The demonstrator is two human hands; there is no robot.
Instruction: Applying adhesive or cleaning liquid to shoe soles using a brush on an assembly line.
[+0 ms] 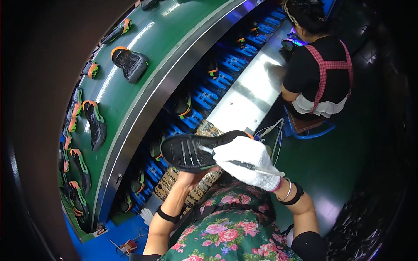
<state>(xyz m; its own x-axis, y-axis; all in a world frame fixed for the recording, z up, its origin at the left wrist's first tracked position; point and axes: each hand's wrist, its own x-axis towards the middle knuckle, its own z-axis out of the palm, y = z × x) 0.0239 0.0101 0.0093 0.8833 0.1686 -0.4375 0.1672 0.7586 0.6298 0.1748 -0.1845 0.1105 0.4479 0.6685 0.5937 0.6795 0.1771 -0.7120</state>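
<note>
A black shoe sole (pixel 178 152) with several pale streaks across it is held up in front of me, its face upward. My bare left hand (pixel 192 177) grips it from below; most of those fingers are hidden under the sole. In a white knit glove, my right hand (pixel 246 158) is closed around a slim brush (pixel 208 150) with a pale handle. The brush's tip rests on or just above the sole beside the streaks. Part of an orange edge shows at the sole's far right end, behind the glove.
Left, a green conveyor belt (pixel 148 32) with a metal rim carries several soles, including one black orange-edged sole (pixel 130 65). Below it, blue racks (pixel 204 98) hold more pieces. A metal worktop (pixel 248 93) and taped cardboard (pixel 167 185) lie ahead. Another person (pixel 324 65) sits at the far right.
</note>
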